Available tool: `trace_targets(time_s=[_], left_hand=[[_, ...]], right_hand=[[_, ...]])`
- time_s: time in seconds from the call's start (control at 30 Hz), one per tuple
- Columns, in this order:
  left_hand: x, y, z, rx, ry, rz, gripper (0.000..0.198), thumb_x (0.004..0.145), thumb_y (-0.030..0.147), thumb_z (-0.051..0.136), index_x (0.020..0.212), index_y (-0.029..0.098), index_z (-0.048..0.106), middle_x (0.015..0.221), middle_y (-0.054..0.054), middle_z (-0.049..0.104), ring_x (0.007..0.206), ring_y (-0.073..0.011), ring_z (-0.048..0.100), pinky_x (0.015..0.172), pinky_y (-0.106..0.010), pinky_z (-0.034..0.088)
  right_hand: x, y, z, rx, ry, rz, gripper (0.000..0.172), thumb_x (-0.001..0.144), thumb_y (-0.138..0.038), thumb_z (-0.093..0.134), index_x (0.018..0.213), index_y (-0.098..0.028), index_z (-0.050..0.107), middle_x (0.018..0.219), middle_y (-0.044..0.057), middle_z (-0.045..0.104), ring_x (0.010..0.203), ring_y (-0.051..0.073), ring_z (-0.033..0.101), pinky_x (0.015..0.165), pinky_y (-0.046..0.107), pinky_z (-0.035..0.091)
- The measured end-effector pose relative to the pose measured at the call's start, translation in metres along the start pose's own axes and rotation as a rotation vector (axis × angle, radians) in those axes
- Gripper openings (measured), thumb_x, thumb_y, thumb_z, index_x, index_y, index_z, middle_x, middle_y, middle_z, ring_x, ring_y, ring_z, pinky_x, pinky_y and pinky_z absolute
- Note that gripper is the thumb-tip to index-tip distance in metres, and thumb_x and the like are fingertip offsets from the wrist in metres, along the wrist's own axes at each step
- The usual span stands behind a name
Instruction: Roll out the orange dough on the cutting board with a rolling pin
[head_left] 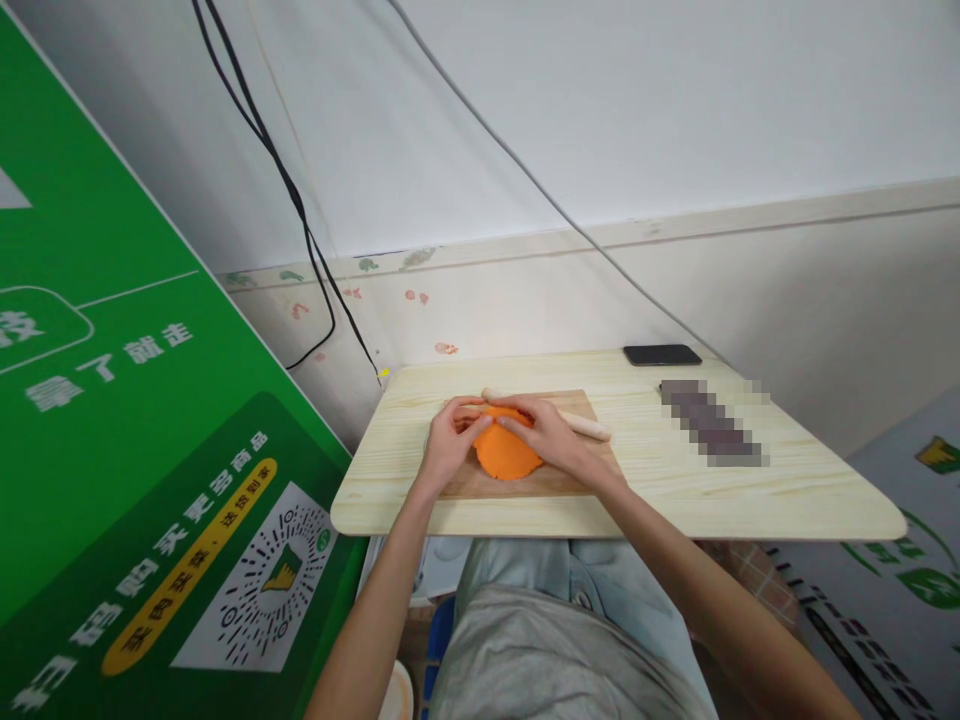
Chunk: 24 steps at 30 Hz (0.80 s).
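Orange dough [508,460] lies flat on board [465,485]; L hand [450,440] & R hand [547,432] grasp its far part, thumbs on top, w/ rolling pin [589,427] nr R.

The left hand [448,445] and right hand [553,437] hold the far edge of some flat orange dough [508,458] on a brown board [577,482]. A black phone [662,355] lies far right on the table [675,505].

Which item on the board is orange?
The flattened dough-like sheet, left hand and right hand at its far edge; the rolling pin beyond it is pale wood.
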<state>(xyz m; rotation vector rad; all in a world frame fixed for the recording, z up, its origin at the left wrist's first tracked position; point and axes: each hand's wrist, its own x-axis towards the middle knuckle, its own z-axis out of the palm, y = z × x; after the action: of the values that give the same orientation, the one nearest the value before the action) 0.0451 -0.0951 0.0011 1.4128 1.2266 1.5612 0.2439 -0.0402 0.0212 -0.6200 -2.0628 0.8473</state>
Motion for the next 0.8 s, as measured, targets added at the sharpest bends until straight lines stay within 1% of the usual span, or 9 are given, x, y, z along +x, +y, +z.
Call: trace_targets(time_s=[0.07,0.13,0.23,0.33,0.4,0.53,0.6,0.67,0.8], left_hand=[[0.000,-0.005,0.001,-0.017,0.034,-0.008,0.048,0.079,0.045,0.090,0.116,0.020,0.072,0.098,-0.006,0.080,0.091,-0.0204,0.076,0.083,-0.031,0.060],[-0.002,-0.011,0.001,-0.018,0.063,-0.010,0.048,0.077,0.045,0.092,0.113,0.019,0.074,0.102,-0.007,0.080,0.092,-0.0202,0.076,0.084,-0.032,0.060],[-0.005,-0.018,0.002,-0.019,0.098,-0.022,0.044,0.074,0.046,0.093,0.104,0.019,0.078,0.102,-0.009,0.081,0.089,-0.0203,0.076,0.083,-0.033,0.061],[-0.005,-0.021,0.001,-0.046,0.112,-0.054,0.044,0.072,0.047,0.094,0.101,0.018,0.080,0.103,-0.010,0.082,0.089,-0.0220,0.077,0.084,-0.035,0.062],[-0.005,-0.021,0.000,-0.070,0.113,-0.070,0.046,0.072,0.047,0.094,0.104,0.018,0.081,0.104,-0.011,0.083,0.091,-0.0227,0.077,0.086,-0.036,0.062],[-0.007,-0.019,0.000,-0.090,0.089,-0.053,0.053,0.075,0.045,0.094,0.118,0.020,0.080,0.102,-0.009,0.083,0.091,-0.0218,0.077,0.085,-0.034,0.061],[-0.007,-0.019,0.001,-0.074,0.078,-0.040,0.048,0.076,0.046,0.093,0.114,0.020,0.081,0.103,-0.009,0.083,0.091,-0.0221,0.077,0.085,-0.034,0.062],[-0.008,-0.021,0.001,-0.053,0.068,-0.043,0.044,0.076,0.048,0.092,0.109,0.019,0.083,0.107,-0.010,0.084,0.092,-0.0232,0.078,0.086,-0.035,0.062],[-0.008,-0.027,0.000,-0.037,0.051,-0.069,0.046,0.077,0.048,0.092,0.110,0.018,0.085,0.110,-0.012,0.084,0.096,-0.0264,0.078,0.091,-0.040,0.063]], right_hand=[[0.001,0.005,0.006,0.050,0.064,0.049,0.035,0.103,-0.034,0.065,0.136,-0.027,0.075,0.137,0.010,0.077,0.125,0.028,0.072,0.113,0.048,0.054],[-0.001,0.010,0.010,0.089,0.103,0.066,0.038,0.103,-0.033,0.064,0.139,-0.027,0.074,0.143,0.010,0.074,0.130,0.028,0.070,0.117,0.049,0.052],[-0.007,0.014,0.012,0.104,0.108,0.056,0.038,0.103,-0.035,0.064,0.138,-0.028,0.075,0.147,0.009,0.072,0.136,0.028,0.067,0.121,0.050,0.048],[-0.010,0.013,0.013,0.070,0.104,0.037,0.040,0.104,-0.036,0.064,0.142,-0.029,0.073,0.147,0.008,0.071,0.135,0.028,0.067,0.121,0.050,0.048],[-0.010,0.012,0.013,0.036,0.099,0.017,0.043,0.104,-0.035,0.064,0.146,-0.031,0.069,0.147,0.007,0.071,0.133,0.028,0.067,0.120,0.049,0.048],[-0.009,0.013,0.014,-0.033,0.089,-0.003,0.044,0.105,-0.032,0.062,0.148,-0.029,0.068,0.141,0.009,0.074,0.126,0.028,0.068,0.115,0.048,0.051],[-0.009,0.015,0.015,-0.054,0.093,0.012,0.041,0.105,-0.034,0.063,0.145,-0.028,0.071,0.135,0.010,0.076,0.119,0.028,0.070,0.109,0.047,0.054],[-0.008,0.017,0.016,-0.062,0.106,0.029,0.036,0.104,-0.036,0.065,0.138,-0.027,0.075,0.129,0.010,0.078,0.113,0.028,0.072,0.105,0.046,0.055],[-0.008,0.018,0.016,-0.068,0.087,0.044,0.027,0.105,-0.038,0.065,0.121,-0.023,0.081,0.117,0.011,0.081,0.104,0.027,0.073,0.100,0.044,0.056]])
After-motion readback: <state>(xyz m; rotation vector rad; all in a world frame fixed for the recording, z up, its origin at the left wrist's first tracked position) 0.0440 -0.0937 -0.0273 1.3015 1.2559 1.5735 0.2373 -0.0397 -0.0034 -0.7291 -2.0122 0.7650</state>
